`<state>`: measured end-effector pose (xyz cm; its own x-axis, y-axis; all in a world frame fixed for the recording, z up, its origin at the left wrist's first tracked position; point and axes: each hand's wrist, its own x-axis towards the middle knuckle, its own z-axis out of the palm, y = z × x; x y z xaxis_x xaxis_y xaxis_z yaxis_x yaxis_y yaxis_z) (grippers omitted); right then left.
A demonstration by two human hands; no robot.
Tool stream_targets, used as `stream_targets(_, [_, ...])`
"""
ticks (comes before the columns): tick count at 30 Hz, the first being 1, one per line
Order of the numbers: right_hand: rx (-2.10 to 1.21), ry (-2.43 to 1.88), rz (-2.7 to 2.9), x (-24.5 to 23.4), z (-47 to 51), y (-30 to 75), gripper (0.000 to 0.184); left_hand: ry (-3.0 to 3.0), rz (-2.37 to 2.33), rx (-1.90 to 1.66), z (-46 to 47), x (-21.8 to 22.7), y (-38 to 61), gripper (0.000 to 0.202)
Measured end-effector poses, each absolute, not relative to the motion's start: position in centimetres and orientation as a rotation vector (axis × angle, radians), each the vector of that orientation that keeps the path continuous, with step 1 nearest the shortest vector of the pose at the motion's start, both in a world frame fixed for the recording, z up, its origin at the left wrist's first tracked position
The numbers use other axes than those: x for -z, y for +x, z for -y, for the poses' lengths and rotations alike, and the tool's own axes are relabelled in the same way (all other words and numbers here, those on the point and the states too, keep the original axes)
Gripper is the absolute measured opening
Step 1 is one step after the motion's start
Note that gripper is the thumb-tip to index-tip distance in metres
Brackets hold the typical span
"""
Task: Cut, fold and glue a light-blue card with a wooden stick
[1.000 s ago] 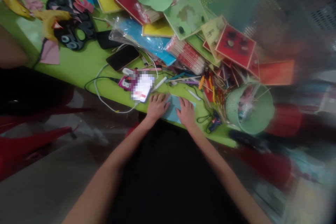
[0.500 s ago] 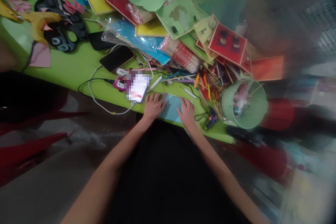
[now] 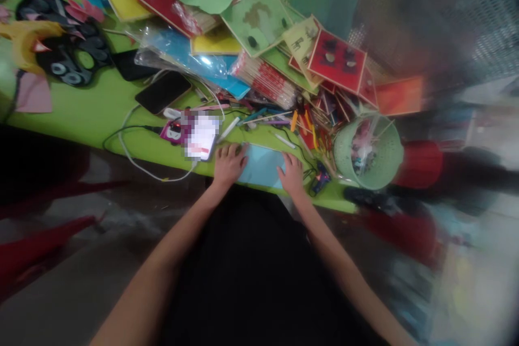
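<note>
A light blue sheet (image 3: pixel 263 165) lies flat at the front edge of the green table, between my two hands. My left hand (image 3: pixel 229 164) rests at the sheet's left side, palm down, its fingers loosely bent and its thumb at the sheet's edge. On the other side, my right hand (image 3: pixel 292 173) lies with fingers spread, its thumb over the right part of the sheet. Neither hand is closed round anything. A lit phone (image 3: pixel 203 138), partly pixelated, sits just left of my left hand. Right of my right hand lies a small dark glue gun (image 3: pixel 321 178).
A green plastic basket (image 3: pixel 395 165) stands at the table's right end. Bundled sticks (image 3: pixel 270 82), coloured boards (image 3: pixel 336 59) and pens crowd the back. A dark phone (image 3: pixel 162 92), a white cable (image 3: pixel 133 165) and a yellow-handled tool (image 3: pixel 24 46) lie leftward. Red chairs flank the table.
My hands have moved a little apart, and more of the blue sheet shows between them. The view has shifted slightly, so the table's things appear farther left.
</note>
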<state>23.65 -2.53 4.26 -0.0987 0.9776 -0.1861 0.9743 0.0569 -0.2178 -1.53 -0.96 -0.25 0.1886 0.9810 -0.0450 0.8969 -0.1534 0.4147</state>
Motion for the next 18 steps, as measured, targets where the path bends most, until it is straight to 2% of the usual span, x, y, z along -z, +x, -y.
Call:
stream_targets(9, [-0.552, -2.057, 2.298, -5.0, 5.5, 23.2, 0.057, 2.124, -1.786, -0.391, 1.0, 0.7, -1.7, 0.053])
stream_targets(18, [-0.529, -2.012, 2.412, -4.1, 2.5, 21.6, 0.062, 2.105, -1.805, -0.446, 1.1, 1.3, -1.5, 0.053])
